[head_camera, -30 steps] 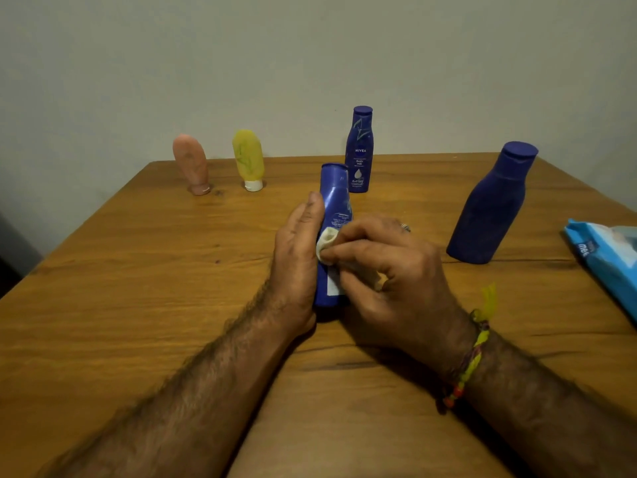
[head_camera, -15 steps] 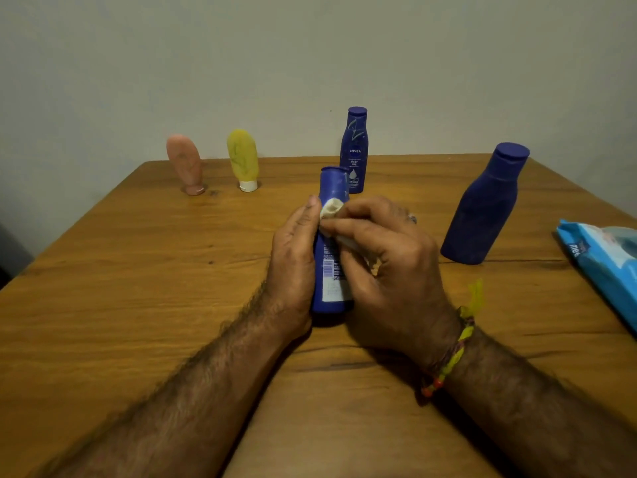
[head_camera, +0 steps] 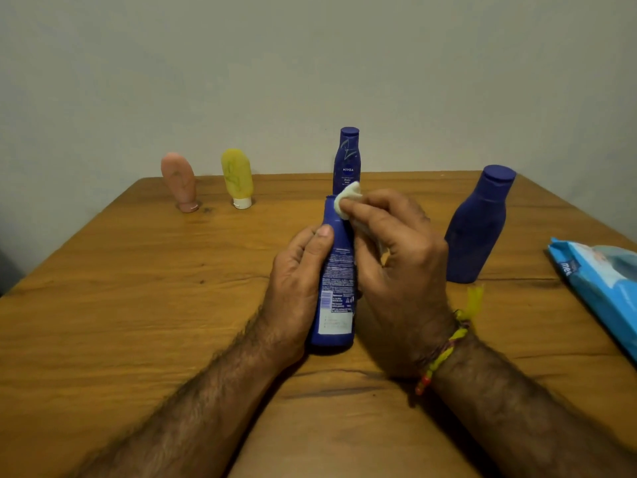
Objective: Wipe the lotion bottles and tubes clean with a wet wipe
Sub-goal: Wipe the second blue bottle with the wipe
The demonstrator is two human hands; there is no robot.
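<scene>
A slim blue lotion bottle (head_camera: 335, 294) stands upright in the middle of the wooden table (head_camera: 138, 305), its back label facing me. My left hand (head_camera: 296, 281) grips it from the left, thumb on its front. My right hand (head_camera: 393, 263) pinches a folded white wet wipe (head_camera: 348, 200) and presses it against the bottle's cap at the top. Behind stand a second slim blue bottle (head_camera: 346, 160), a big blue bottle (head_camera: 477, 225) at the right, and a pink tube (head_camera: 179, 182) and a yellow tube (head_camera: 237, 177) upside down on their caps.
A light-blue pack of wet wipes (head_camera: 599, 281) lies at the table's right edge. A plain wall rises directly behind the table's far edge.
My right hand has slid the wipe up the bottle, from the middle of its body to the cap. The left hand keeps holding the bottle in place.
</scene>
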